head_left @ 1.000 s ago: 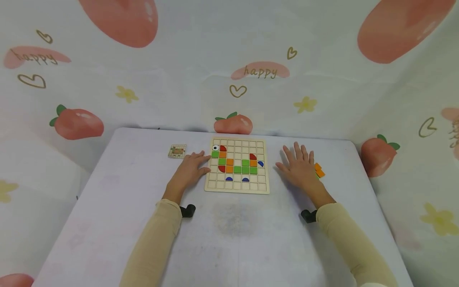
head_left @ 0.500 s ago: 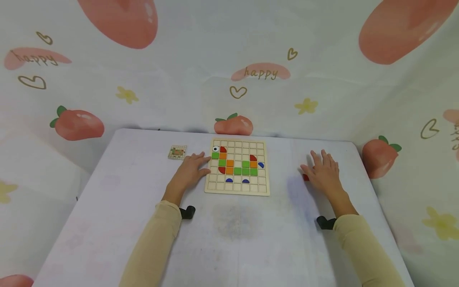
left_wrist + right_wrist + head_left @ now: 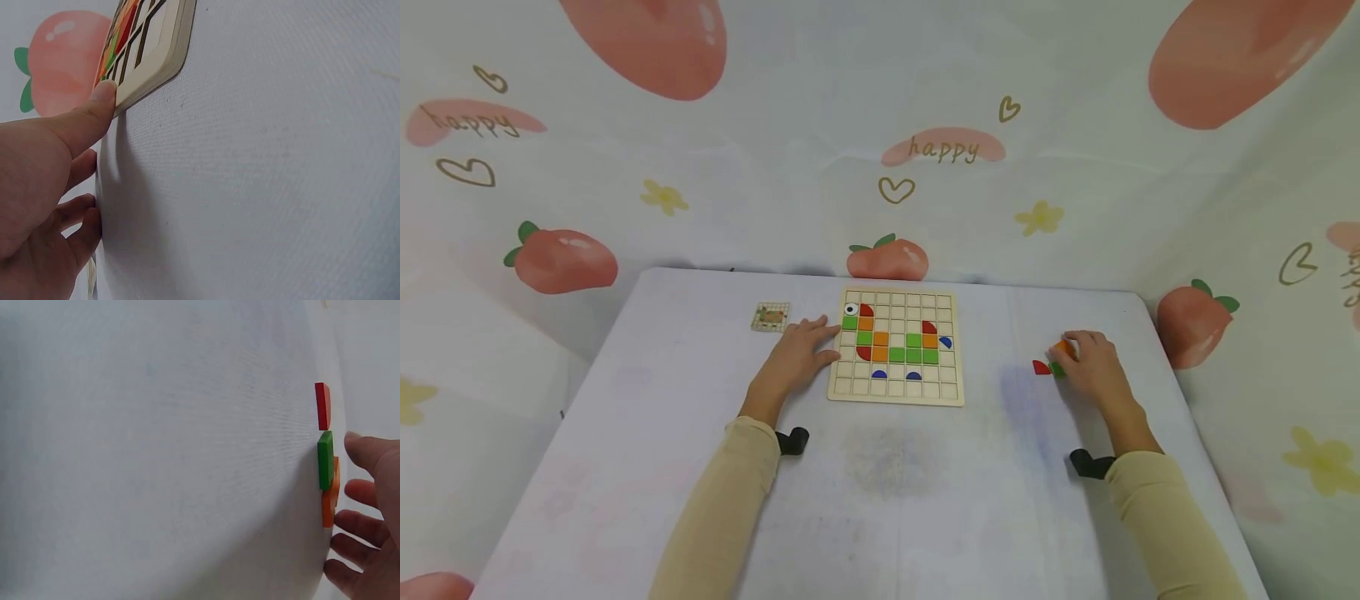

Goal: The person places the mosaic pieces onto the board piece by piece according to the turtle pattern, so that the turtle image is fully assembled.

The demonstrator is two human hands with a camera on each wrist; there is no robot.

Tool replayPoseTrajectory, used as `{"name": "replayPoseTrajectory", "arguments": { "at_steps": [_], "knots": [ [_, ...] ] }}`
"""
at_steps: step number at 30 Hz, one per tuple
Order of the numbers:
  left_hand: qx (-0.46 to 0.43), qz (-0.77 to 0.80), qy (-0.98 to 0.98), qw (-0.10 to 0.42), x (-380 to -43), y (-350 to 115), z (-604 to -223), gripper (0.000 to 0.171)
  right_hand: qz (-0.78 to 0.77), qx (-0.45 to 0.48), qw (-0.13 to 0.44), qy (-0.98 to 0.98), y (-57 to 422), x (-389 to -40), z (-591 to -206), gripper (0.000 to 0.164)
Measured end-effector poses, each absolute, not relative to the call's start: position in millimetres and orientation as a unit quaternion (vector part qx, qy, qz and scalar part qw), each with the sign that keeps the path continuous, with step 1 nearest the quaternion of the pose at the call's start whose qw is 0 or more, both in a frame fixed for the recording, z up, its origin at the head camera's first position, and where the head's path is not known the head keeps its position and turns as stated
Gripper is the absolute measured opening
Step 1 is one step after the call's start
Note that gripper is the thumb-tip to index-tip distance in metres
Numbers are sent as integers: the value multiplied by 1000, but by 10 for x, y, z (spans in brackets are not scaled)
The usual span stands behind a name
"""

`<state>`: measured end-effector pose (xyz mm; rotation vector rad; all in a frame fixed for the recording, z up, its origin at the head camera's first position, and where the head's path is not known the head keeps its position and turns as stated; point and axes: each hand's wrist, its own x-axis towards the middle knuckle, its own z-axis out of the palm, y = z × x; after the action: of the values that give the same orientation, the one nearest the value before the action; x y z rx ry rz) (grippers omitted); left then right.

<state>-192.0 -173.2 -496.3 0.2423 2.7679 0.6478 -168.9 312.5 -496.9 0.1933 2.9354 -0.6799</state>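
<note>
Loosely curled right hand (image 3: 1093, 367) fingers at three loose pieces (image 3: 1051, 362), left hand (image 3: 797, 354) flat, fingers straight, against one puzzle board (image 3: 897, 392)

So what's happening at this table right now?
A person sits at a table with a wooden grid board partly filled with coloured tiles. The left hand rests flat against the board's left edge. The right hand has its fingers on a few loose pieces off to the right: an orange piece and a green piece, with a red piece lying just beside them.
</note>
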Motion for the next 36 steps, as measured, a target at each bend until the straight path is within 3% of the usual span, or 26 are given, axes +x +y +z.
{"name": "replayPoseTrajectory", "arguments": {
  "at_steps": [19, 28, 36],
  "knots": [
    [77, 232, 959, 144, -1933, -1740, -4951, 62, -242, 75, 3, 967, 3088, -1697, -4962, 36],
    [78, 235, 959, 139, -1937, -1728, -4970, 62, -263, 84, -6, 961, 3008, -1750, -4932, 39],
    [74, 236, 959, 140, -1934, -1719, -4969, 62, -320, 20, -32, 947, 2798, -1835, -4762, 40]
  ]
}}
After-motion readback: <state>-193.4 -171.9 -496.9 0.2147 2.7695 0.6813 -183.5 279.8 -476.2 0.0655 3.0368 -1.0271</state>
